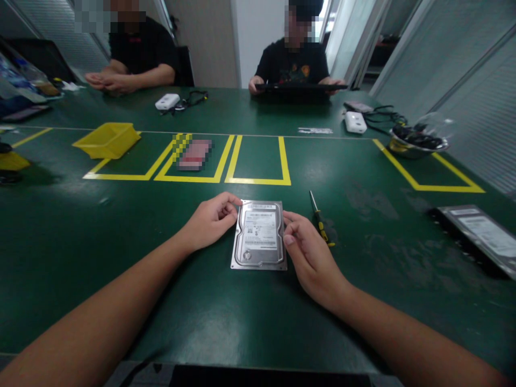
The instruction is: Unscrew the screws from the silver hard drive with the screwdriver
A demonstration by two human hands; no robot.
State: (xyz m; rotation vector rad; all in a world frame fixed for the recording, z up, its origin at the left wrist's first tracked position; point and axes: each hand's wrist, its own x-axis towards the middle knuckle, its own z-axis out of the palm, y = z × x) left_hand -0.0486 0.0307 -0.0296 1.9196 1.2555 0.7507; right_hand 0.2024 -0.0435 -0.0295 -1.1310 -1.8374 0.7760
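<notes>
A silver hard drive with a white printed label lies face up on the green table in front of me. My left hand grips its upper left edge with curled fingers and thumb. On the opposite side, my right hand is closed against the right edge, its fingertips partly hidden beside the drive. Just beyond my right hand rests a screwdriver with a black and yellow handle, its shaft pointing away from me.
A second hard drive lies at the far right. Beyond are a yellow bin, a blurred pink item, yellow tape outlines and a metal bowl of dark parts. Two people sit across the table, one holding a dark flat panel.
</notes>
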